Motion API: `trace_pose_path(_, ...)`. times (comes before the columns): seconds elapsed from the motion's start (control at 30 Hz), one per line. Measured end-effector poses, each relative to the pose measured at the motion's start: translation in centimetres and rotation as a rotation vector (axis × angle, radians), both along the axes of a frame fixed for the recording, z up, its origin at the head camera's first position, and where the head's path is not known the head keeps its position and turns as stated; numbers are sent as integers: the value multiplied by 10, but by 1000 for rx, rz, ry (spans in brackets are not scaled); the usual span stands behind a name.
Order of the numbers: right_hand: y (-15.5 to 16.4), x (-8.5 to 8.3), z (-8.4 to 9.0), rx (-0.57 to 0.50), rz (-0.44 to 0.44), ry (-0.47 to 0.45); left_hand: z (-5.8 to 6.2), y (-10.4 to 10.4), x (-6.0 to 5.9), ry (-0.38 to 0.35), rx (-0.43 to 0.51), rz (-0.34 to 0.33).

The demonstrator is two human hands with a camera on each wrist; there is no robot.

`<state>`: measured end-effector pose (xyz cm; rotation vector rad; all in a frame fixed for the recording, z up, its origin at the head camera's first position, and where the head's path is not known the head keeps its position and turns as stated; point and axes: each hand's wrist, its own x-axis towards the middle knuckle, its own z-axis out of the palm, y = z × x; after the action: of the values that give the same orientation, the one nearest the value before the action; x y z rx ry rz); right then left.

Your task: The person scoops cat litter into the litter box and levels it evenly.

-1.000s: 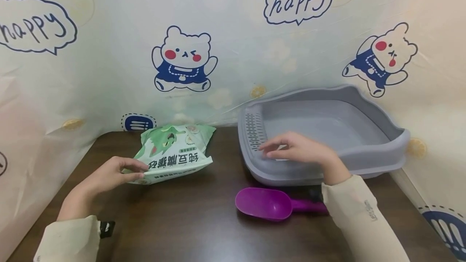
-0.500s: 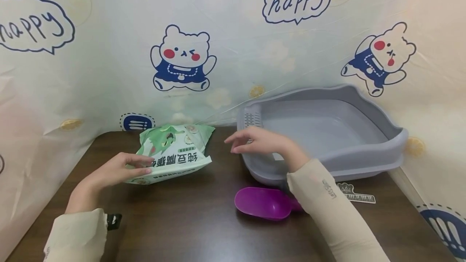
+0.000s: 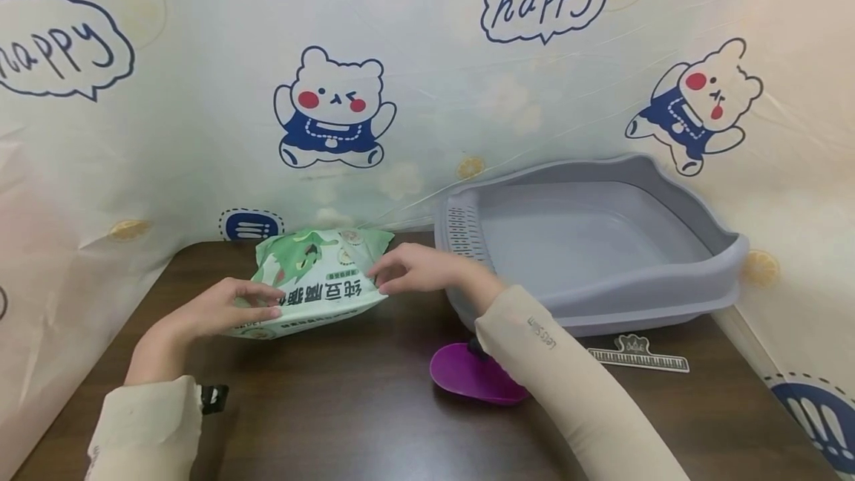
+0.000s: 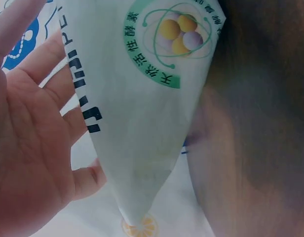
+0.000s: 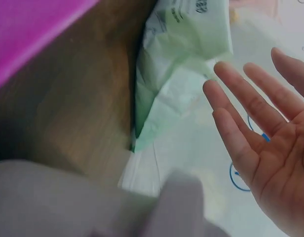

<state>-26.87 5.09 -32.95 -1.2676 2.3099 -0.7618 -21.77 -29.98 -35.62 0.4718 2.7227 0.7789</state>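
The green-and-white cat litter bag (image 3: 314,282) lay flat on the dark wooden table (image 3: 347,407), toward its far left part, just left of the grey litter tray (image 3: 668,295). The bag was a soft, puffy pouch with a leafy green cartoon print on its far half and a white band across its near half (the band carried large dark green Chinese characters, seen upside down from the head view). From the left wrist view, a green ring of Chinese characters circled a cluster of yellow and pale balls on the pouch (image 4: 142,123), beside a row of dark block lettering too cropped to read.

The left hand (image 3: 223,309) gripped the bag's near left corner, fingers laid over the top and thumb beside the edge. The right hand (image 3: 417,273) was at the bag's right edge, fingers straight and slightly spread; the right wrist view showed its fingers (image 5: 250,113) open just beside the pouch (image 5: 181,74), and I cannot tell whether they touched it.

The right sleeve (image 3: 554,362) bore small writing, apparently "Let's Slim". The wall covering (image 3: 427,80) showed "happy" in speech bubbles and cartoon bears.

A purple scoop (image 3: 467,377) lay near the right forearm, partly hidden by it. A small ruler (image 3: 637,358) lay before the tray. Bare tabletop stretched along the near side, between the two arms.
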Motion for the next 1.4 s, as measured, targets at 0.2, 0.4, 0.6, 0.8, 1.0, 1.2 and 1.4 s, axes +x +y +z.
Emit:
trace_pose_path(0.2,-13,-2,-7,2,17,18,0,-4,-1,-23,-17,0)
trace_pose_path(0.4,-17,-3,-12,-29,10,-9,0,-7,-1,-17,-14,-13)
trace_pose_path(0.6,-16,-2,-10,-88,-6,-48,6,-9,-1,4,-23,-24)
trace_pose_path(0.8,-16,-1,-9,-92,-1,-70,11,-9,0,48,-62,-38)
trace_pose_path(1.0,-15,-1,-10,-81,9,-70,15,-10,2,38,-33,-52)
trace_pose_path(1.2,-15,0,-11,-85,40,-54,19,-10,6,17,-37,-50)
trace_pose_path(1.4,-15,3,-14,-86,63,-73,21,-9,13,13,-46,-52)
